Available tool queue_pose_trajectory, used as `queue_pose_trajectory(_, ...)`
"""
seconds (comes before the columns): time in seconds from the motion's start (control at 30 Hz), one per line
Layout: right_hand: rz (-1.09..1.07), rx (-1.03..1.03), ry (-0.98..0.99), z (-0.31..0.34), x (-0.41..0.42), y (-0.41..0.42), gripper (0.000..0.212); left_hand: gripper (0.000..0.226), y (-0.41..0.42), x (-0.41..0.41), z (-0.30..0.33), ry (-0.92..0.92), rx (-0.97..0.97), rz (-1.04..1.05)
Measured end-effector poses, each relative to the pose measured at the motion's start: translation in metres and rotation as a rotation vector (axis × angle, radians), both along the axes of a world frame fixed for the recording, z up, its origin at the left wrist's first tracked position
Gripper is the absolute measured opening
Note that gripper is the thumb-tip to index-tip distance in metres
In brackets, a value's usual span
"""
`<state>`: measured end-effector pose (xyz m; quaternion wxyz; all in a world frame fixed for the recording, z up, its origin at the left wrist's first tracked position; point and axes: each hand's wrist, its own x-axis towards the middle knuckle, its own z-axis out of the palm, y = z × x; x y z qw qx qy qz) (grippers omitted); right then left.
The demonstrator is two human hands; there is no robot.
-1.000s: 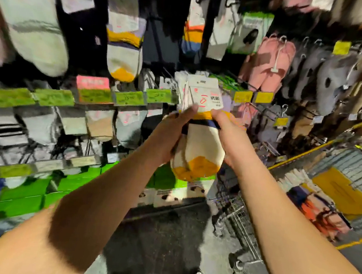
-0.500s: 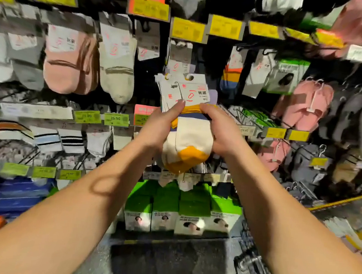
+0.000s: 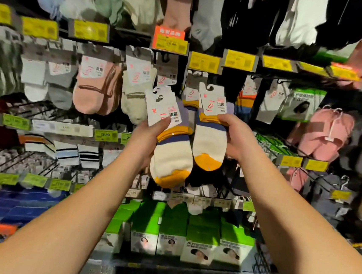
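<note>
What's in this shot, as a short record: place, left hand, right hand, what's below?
Place: shop wall of hanging socks with yellow price tags
Left: left hand grips cream sock bundle, thumb on its card
Right: right hand grips cream sock pack at the yellow cuff
Relation: bundle and pack side by side, yellow toes down
Below: green boxes on the lowest shelf

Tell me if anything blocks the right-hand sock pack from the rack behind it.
Nothing visible does. The right hand holds its sock pack directly before matching hung packs; the left hand holds its bundle beside it, not between.
</note>
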<state>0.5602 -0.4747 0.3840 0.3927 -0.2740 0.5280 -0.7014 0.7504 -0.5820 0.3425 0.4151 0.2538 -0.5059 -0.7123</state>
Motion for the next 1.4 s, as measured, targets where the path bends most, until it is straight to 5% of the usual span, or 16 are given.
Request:
queue_pose_trajectory(0.5,-0.039,-0.014,0.247,0.010,-0.023,-0.072,0.037,0.027,-0.019,0.021,0.019,0.064,-0.019,0.050)
queue_pose_trajectory(1.4,-0.027,-0.082,0.113,-0.005,-0.044,-0.103,0.030,0.031,-0.020,0.019,0.034,0.085,-0.010,0.061)
